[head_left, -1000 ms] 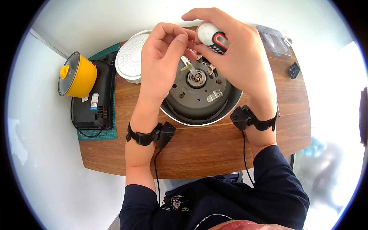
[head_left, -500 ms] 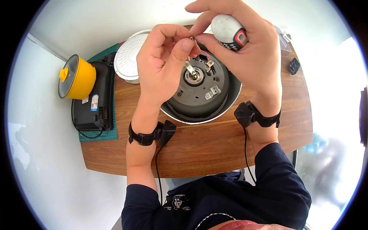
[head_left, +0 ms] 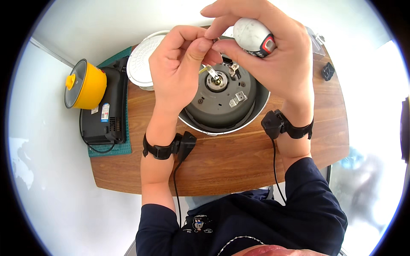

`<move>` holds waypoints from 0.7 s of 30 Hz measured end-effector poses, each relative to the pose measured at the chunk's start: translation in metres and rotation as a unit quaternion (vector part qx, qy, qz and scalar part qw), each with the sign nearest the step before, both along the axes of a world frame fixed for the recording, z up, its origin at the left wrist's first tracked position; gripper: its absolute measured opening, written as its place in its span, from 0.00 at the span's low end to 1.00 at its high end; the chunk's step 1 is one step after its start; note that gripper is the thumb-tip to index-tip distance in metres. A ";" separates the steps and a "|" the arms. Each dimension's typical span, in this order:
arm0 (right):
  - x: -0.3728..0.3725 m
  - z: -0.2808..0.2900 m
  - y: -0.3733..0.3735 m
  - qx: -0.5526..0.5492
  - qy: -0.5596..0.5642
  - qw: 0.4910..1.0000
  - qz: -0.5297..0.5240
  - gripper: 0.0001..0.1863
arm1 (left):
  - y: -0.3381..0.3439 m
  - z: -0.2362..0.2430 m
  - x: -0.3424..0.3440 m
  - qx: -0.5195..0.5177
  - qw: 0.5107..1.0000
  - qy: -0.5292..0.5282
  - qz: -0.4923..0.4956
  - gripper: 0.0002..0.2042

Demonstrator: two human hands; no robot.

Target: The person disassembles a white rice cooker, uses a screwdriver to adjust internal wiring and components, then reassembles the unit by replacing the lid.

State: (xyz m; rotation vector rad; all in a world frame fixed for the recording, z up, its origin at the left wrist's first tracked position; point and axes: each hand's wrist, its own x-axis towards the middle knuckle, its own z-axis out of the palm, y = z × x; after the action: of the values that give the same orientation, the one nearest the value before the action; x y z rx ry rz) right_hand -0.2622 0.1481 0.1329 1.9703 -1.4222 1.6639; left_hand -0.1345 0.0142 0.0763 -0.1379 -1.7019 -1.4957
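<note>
My left hand pinches a small metal piece at its fingertips, largely hidden by fingers. My right hand grips a white tool handle with black and red trim in its palm, its thumb and forefinger at the same small piece. Below both hands lies an upturned dark grey appliance base, with a central ring, a narrow metal strip, a small terminal fitting and a bent metal bracket.
A white round lid lies behind my left hand. At left a yellow pot rests on a black appliance over a green mat. On the wooden table, at right, are a small black object and a clear plastic case.
My right hand and the handle have risen and shifted right from a second ago. Both hands' fingertips have moved slightly up and meet at the small piece.
</note>
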 end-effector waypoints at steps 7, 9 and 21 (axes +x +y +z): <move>0.003 -0.002 0.003 -0.016 -0.054 0.998 -0.024 0.19 | -0.004 -0.001 -0.004 -0.005 0.999 0.016 -0.047 0.09; 0.003 0.008 0.014 -0.030 -0.056 0.991 -0.120 0.20 | -0.005 -0.002 -0.006 -0.016 0.999 0.015 -0.045 0.09; -0.118 -0.090 0.093 0.349 0.062 0.832 -0.427 0.16 | -0.004 -0.006 -0.009 -0.068 0.996 -0.054 -0.027 0.09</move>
State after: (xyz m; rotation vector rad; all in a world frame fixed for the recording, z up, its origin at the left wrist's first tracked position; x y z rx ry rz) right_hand -0.3799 0.2413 0.0432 1.2198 -2.5566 0.6340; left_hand -0.1436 0.0106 0.0698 -0.1788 -1.9023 -1.4479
